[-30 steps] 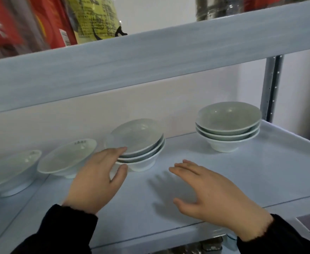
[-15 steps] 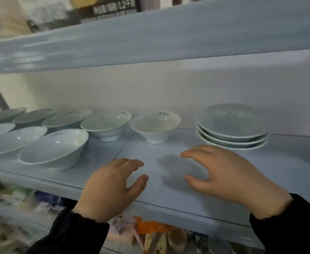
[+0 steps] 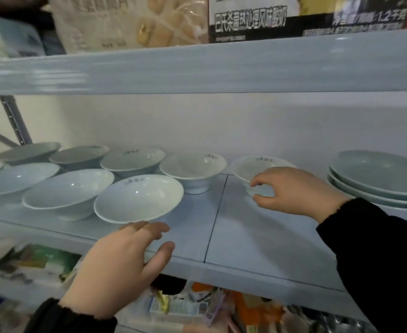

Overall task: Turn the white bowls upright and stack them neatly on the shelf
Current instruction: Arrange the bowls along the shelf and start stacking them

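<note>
Head view, middle shelf (image 3: 257, 236): right hand (image 3: 293, 191) pinched the near side of one upright white bowl (image 3: 250, 165), fingers over its rim and thumb beneath, between a stack of three bowls (image 3: 378, 174) at far right and a single bowl (image 3: 192, 171) to its left. Left hand (image 3: 120, 267) was spread and relaxed (holding nothing) over the shelf's front edge, just below the nearest bowl (image 3: 137, 198) of a loose cluster of upright bowls (image 3: 67, 193) at left.
</note>
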The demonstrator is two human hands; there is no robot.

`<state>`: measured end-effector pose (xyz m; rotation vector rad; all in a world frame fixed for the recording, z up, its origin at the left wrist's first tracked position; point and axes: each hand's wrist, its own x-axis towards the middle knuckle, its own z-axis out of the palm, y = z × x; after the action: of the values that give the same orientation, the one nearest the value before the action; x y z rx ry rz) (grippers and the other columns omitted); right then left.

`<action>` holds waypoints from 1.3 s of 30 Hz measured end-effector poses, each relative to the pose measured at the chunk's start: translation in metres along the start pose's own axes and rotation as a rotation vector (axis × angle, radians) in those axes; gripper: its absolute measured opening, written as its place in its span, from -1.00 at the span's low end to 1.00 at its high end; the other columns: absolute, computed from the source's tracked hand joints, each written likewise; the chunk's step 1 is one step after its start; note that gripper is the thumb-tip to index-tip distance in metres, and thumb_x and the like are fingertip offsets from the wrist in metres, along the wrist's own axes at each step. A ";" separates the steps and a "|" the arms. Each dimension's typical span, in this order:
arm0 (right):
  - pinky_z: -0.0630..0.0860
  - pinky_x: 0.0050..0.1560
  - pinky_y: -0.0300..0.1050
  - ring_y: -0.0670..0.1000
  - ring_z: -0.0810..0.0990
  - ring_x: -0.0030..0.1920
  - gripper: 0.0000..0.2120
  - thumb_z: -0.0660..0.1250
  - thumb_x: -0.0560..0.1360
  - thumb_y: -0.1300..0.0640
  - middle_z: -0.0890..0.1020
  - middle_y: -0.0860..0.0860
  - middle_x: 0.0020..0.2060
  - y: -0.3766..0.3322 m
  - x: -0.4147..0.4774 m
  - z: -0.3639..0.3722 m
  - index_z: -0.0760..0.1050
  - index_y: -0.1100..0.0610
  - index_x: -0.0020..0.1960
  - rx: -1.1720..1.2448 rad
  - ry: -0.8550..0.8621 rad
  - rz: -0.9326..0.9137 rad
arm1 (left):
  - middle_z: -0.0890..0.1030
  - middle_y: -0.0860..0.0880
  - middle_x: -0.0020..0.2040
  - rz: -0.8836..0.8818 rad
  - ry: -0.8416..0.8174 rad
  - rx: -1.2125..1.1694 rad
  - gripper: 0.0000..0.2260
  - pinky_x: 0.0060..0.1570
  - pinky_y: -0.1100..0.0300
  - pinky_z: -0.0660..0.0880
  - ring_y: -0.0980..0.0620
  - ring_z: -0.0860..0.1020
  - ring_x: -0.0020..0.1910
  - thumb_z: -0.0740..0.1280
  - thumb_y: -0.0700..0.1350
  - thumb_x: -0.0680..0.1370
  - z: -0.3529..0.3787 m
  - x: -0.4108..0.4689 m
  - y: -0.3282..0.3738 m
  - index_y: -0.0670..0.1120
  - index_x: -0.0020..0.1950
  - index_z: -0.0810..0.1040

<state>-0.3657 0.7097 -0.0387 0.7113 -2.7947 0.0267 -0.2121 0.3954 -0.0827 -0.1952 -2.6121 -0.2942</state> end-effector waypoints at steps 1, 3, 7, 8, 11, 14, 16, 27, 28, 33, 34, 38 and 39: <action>0.51 0.16 -0.06 -0.03 0.56 0.18 -0.62 0.24 0.49 -0.25 0.60 -0.15 0.19 -0.001 0.008 0.003 0.51 -0.21 0.27 0.002 -0.004 0.021 | 0.61 0.28 -0.07 -0.001 0.000 -0.001 -0.58 -0.28 0.22 0.39 0.29 0.36 -0.44 0.10 0.34 0.46 -0.002 -0.001 -0.009 0.23 0.15 0.57; 0.52 0.14 -0.03 0.00 0.57 0.13 -0.65 0.24 0.49 -0.23 0.61 -0.12 0.16 -0.001 0.021 0.010 0.51 -0.20 0.25 0.020 -0.020 0.080 | 0.59 0.31 -0.09 -0.013 -0.011 -0.012 -0.61 -0.28 0.22 0.40 0.34 0.41 -0.41 0.11 0.34 0.46 -0.006 -0.003 -0.024 0.25 0.12 0.57; 0.53 0.06 -0.07 0.02 0.57 0.04 -0.67 0.26 0.50 -0.18 0.62 -0.08 0.09 0.002 0.041 0.025 0.54 -0.13 0.21 0.040 -0.045 0.149 | 0.56 0.36 -0.12 -0.029 -0.003 -0.055 -0.66 -0.28 0.18 0.48 0.35 0.46 -0.30 0.13 0.35 0.44 -0.012 -0.004 -0.042 0.28 0.08 0.55; 0.53 0.04 -0.07 0.02 0.57 0.01 -0.68 0.27 0.50 -0.17 0.63 -0.07 0.07 0.004 0.045 0.028 0.54 -0.11 0.19 0.044 -0.045 0.157 | 0.56 0.36 -0.13 -0.027 0.009 -0.060 -0.67 -0.29 0.18 0.48 0.34 0.46 -0.30 0.14 0.34 0.45 -0.013 -0.003 -0.044 0.28 0.07 0.55; 0.44 -0.10 -0.13 0.00 0.54 -0.04 -0.69 0.27 0.47 -0.18 0.61 -0.10 0.04 0.013 0.060 0.036 0.53 -0.11 0.17 0.049 -0.062 0.177 | 0.56 0.38 -0.12 -0.049 0.015 -0.086 -0.72 -0.31 0.21 0.44 0.42 0.46 -0.26 0.19 0.32 0.48 -0.016 -0.002 -0.046 0.28 0.07 0.56; 0.44 -0.07 -0.12 -0.01 0.55 -0.03 -0.72 0.26 0.47 -0.20 0.58 -0.15 -0.02 0.023 0.072 0.038 0.52 -0.13 0.12 0.049 -0.123 0.176 | 0.57 0.37 -0.11 -0.063 0.009 -0.109 -0.71 -0.28 0.24 0.40 0.47 0.44 -0.25 0.18 0.32 0.50 -0.015 0.000 -0.043 0.27 0.08 0.57; 0.46 -0.12 -0.10 0.01 0.58 -0.10 -0.81 0.25 0.49 -0.13 0.60 -0.12 -0.15 0.028 0.076 0.040 0.55 -0.05 -0.05 0.043 -0.166 0.165 | 0.56 0.36 -0.11 -0.065 -0.005 -0.100 -0.67 -0.27 0.25 0.40 0.49 0.43 -0.26 0.13 0.35 0.49 -0.014 0.002 -0.038 0.27 0.09 0.56; 0.34 -0.13 -0.09 0.04 0.52 -0.08 -0.88 0.25 0.59 0.02 0.56 -0.07 -0.08 0.050 0.081 0.057 0.52 0.01 -0.06 0.047 -0.152 0.248 | 0.56 0.37 -0.10 -0.054 -0.036 -0.093 -0.61 -0.29 0.35 0.37 0.35 0.50 -0.31 0.04 0.36 0.47 -0.007 0.015 -0.022 0.29 0.13 0.51; 0.31 -0.11 -0.11 0.04 0.49 -0.07 -0.90 0.25 0.60 0.02 0.55 -0.08 -0.07 0.054 0.082 0.052 0.50 -0.02 -0.05 0.048 -0.121 0.263 | 0.56 0.37 -0.10 -0.050 -0.039 -0.087 -0.61 -0.29 0.33 0.39 0.33 0.50 -0.30 0.04 0.36 0.47 -0.007 0.017 -0.022 0.28 0.13 0.51; 0.40 0.02 -0.09 0.16 0.57 0.12 -0.78 0.25 0.62 0.03 0.63 0.09 0.17 0.045 0.093 0.018 0.58 0.06 0.18 0.095 0.164 0.230 | 0.60 0.29 -0.08 -0.019 0.016 -0.061 -0.62 -0.27 0.21 0.50 0.28 0.49 -0.20 0.09 0.31 0.50 -0.015 0.032 -0.021 0.21 0.15 0.54; 0.40 0.07 -0.08 0.18 0.56 0.18 -0.74 0.25 0.62 0.03 0.62 0.11 0.21 0.036 0.100 0.010 0.57 0.08 0.25 0.135 0.207 0.207 | 0.61 0.28 -0.07 -0.018 0.028 -0.058 -0.62 -0.25 0.18 0.51 0.26 0.51 -0.17 0.09 0.30 0.50 -0.018 0.036 -0.022 0.20 0.16 0.54; 0.39 0.05 -0.11 0.17 0.56 0.18 -0.70 0.25 0.61 0.01 0.61 0.10 0.22 -0.012 0.134 -0.012 0.54 0.08 0.29 0.166 0.218 0.061 | 0.60 0.26 -0.04 -0.007 0.051 -0.053 -0.59 -0.14 0.14 0.52 0.18 0.56 -0.05 0.08 0.30 0.50 -0.030 0.047 -0.025 0.19 0.19 0.53; 0.42 0.03 -0.11 0.16 0.57 0.13 -0.71 0.24 0.61 0.01 0.62 0.09 0.19 -0.023 0.141 -0.013 0.55 0.08 0.27 0.160 0.192 0.028 | 0.60 0.26 -0.03 -0.004 0.049 -0.050 -0.58 -0.11 0.15 0.52 0.18 0.55 -0.02 0.07 0.30 0.50 -0.033 0.047 -0.026 0.19 0.20 0.53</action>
<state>-0.4707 0.6245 0.0080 0.6670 -2.6384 0.3107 -0.2429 0.3665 -0.0357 -0.1970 -2.5588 -0.3621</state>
